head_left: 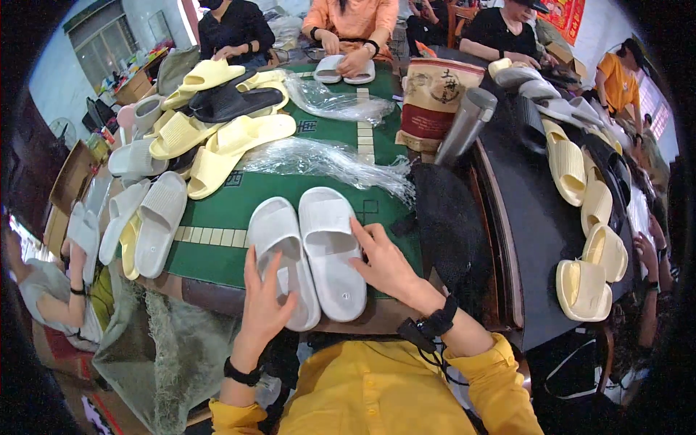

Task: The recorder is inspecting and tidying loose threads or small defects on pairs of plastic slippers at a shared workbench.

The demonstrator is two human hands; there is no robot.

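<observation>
Two slippers: a pair of white foam slide slippers [312, 250] lies side by side, toes away from the person, at the near edge of the green felt table [217, 257].
Left hand: the left hand [262, 301] rests open, fingers spread, on the heel side of the left slipper; no grasp.
Right hand: the right hand [383, 262] lies flat, fingertips on the inner side of the right slipper, not clenched.
Wrapping: crumpled clear plastic bags [326, 161] lie just beyond the pair (whether anything is in them cannot be told).
Container: a brown and red paper sack [435, 98] stands upright past the plastic, its contents hidden; a grey metal flask [466, 125] leans beside it.
Heaps: pale yellow, white and black slippers [217, 123] are piled at the far left.
Cut off: cream slippers [583, 210] on the dark side table [529, 210] blur toward the rim.
</observation>
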